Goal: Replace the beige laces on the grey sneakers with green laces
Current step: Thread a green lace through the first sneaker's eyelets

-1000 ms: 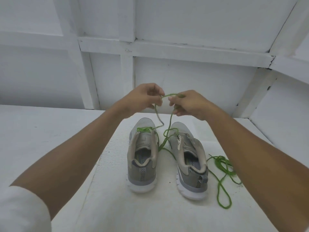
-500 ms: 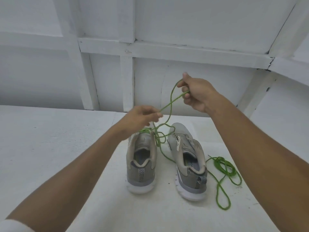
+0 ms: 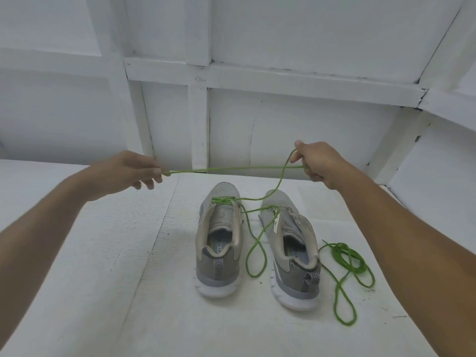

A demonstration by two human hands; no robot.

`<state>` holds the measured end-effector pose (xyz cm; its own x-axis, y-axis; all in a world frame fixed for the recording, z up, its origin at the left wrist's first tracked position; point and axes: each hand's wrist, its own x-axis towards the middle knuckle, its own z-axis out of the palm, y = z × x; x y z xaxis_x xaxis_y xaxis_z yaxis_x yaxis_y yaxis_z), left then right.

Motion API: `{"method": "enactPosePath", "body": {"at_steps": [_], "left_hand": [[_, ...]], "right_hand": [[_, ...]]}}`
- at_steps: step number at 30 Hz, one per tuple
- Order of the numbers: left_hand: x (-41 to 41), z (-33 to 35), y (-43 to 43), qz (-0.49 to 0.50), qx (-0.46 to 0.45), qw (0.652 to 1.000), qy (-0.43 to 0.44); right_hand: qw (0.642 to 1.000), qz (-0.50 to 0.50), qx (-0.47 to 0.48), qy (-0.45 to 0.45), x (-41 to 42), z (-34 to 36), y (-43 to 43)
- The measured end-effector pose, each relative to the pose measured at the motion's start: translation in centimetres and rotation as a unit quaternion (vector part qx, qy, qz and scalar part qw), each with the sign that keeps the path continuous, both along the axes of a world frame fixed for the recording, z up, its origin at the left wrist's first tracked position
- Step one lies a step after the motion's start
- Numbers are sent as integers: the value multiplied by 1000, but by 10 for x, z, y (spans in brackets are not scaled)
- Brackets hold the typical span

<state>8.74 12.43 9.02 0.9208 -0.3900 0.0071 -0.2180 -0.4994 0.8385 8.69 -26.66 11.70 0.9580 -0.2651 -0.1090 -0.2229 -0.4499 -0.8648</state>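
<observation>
Your left hand (image 3: 128, 171) and right hand (image 3: 318, 161) each pinched the green lace (image 3: 231, 169) taut above the grey sneakers (image 3: 219, 264) toward the surface's (image 3: 128, 292) far edge; an even pull would likely have snugged the lacing.

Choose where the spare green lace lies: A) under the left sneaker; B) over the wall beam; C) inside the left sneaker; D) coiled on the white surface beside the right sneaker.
D: the spare green lace lies coiled on the white surface, right of the right sneaker.
</observation>
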Motion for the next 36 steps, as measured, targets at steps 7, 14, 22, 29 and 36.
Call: {"method": "enactPosePath", "body": {"at_steps": [7,14,22,29,36], "left_hand": [[5,-3,-3,42,47,997,34],[-5,17,-46,54,201,973,-98],[-8,22,-105,36,125,982,-138],[-5,18,-120,46,84,985,-140],[-4,6,-123,30,51,994,-89]], "right_hand": [[996,52,-69,27,-5,-1,7],[899,270,-298,175,-25,12,45],[953,273,-123,-49,-31,12,74],[964,256,-9,-76,-31,-13,83],[965,246,41,-76,-35,-26,84]]}}
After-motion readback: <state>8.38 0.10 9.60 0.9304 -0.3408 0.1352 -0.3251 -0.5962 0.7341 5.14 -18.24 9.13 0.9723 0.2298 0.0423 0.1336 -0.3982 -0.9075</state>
